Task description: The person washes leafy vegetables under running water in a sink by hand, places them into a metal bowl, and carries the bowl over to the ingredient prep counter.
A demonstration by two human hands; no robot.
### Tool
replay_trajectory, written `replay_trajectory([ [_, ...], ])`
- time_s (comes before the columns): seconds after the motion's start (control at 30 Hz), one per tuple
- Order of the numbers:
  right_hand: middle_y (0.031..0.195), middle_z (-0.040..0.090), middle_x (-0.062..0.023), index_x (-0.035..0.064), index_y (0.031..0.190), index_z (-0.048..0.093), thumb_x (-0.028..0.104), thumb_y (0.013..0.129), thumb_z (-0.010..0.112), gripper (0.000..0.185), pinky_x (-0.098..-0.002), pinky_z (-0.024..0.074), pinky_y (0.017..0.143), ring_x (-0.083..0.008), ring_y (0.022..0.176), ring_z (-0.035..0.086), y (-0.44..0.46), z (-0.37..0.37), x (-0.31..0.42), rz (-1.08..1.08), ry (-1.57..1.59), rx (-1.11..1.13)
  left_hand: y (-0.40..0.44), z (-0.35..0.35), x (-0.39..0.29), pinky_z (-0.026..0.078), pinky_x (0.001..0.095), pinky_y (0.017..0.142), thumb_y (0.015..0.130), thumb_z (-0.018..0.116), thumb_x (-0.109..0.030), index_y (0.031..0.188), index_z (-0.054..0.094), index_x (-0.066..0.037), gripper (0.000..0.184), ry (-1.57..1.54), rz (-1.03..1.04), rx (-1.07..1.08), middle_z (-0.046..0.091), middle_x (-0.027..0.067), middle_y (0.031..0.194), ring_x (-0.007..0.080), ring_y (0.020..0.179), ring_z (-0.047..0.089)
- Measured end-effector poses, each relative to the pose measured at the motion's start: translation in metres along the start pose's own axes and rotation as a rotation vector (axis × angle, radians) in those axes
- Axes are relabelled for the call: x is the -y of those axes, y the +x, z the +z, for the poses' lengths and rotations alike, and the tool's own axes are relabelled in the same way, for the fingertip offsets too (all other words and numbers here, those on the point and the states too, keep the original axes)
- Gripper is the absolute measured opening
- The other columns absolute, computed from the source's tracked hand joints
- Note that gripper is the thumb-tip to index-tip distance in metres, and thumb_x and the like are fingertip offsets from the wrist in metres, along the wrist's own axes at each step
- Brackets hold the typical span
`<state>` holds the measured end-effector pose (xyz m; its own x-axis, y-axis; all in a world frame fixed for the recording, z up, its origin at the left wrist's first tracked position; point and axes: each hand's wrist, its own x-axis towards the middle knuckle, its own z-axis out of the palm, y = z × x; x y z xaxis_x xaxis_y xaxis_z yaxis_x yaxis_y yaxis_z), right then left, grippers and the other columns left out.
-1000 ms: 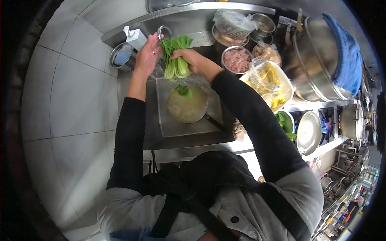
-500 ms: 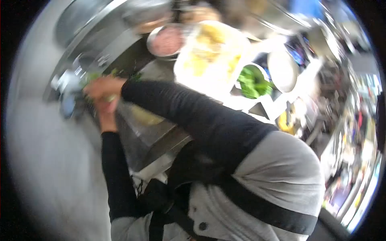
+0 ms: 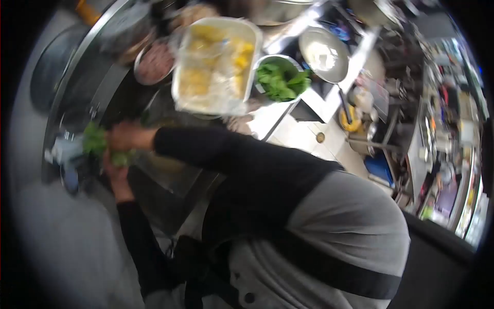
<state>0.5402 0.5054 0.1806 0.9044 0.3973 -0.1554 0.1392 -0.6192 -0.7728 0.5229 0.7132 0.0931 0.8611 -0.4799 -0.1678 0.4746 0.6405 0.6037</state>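
At the side of the sink point(image 3: 163, 191), the right hand point(image 3: 125, 136) is closed around a bunch of greens point(image 3: 94, 139), leaves poking out beyond it and more green showing between both hands, while the left hand point(image 3: 117, 174) touches the bunch, its grip too blurred to tell.

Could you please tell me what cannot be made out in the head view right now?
In the head view:
Left hand: its exact grip on the leafy greens is blurred, with the right hand close above.
Round pan: dim, partly hidden by the right sleeve.
Yellow food: blurred, under clear plastic.
Far pot: cut off by the top edge.
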Motion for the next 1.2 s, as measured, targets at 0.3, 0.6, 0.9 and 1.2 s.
replay_trajectory([
  [0.3, 0.096, 0.068, -0.0111, 0.0019, 0.104, 0.067, 0.007, 0.088, 0.066, 0.017, -0.0296, 0.0500, 0.074, -0.0183, 0.083, 0.064, -0.245, -0.081, -0.063, -0.063, 0.307, -0.217, 0.085, -0.023, 0.010, 0.046, 0.0496, 0.099, 0.087, 0.064, -0.020, 0.124, 0.052, -0.002, 0.042, 0.144, -0.012, -0.322, 0.062, 0.0122, 0.104, 0.0323, 0.105, 0.059],
  [0.6, 0.091, 0.068, -0.0067, -0.0020, 0.103, 0.064, 0.014, 0.095, 0.061, 0.018, -0.0253, 0.0483, 0.075, -0.0112, 0.082, 0.061, -0.381, -0.154, -0.099, 0.508, 0.112, -0.644, -0.001, -0.102, 0.121, 0.053, 0.0451, 0.078, 0.085, 0.065, -0.022, 0.106, 0.060, -0.006, 0.027, -0.046, -0.224, -0.786, 0.063, 0.0101, 0.096, 0.0284, 0.088, 0.063],
  [0.9, 0.091, 0.066, -0.0048, -0.0006, 0.110, 0.063, 0.016, 0.096, 0.060, 0.022, -0.0245, 0.0482, 0.076, -0.0100, 0.084, 0.061, -0.402, -0.195, -0.148, 0.582, 0.033, -0.640, -0.030, -0.092, 0.158, 0.053, 0.0423, 0.070, 0.083, 0.068, -0.024, 0.098, 0.064, -0.004, 0.025, 0.104, -0.355, -0.965, 0.064, 0.0119, 0.092, 0.0251, 0.082, 0.063],
  [1.2, 0.087, 0.063, -0.0034, -0.0034, 0.106, 0.062, 0.013, 0.096, 0.059, 0.020, -0.0212, 0.0454, 0.073, -0.0082, 0.080, 0.057, -0.395, -0.185, -0.159, 0.664, 0.067, -0.599, 0.104, -0.042, 0.184, 0.046, 0.0497, 0.097, 0.084, 0.065, -0.022, 0.119, 0.049, 0.001, 0.045, -0.316, -0.097, -0.573, 0.059, 0.0159, 0.111, 0.0345, 0.111, 0.057],
])
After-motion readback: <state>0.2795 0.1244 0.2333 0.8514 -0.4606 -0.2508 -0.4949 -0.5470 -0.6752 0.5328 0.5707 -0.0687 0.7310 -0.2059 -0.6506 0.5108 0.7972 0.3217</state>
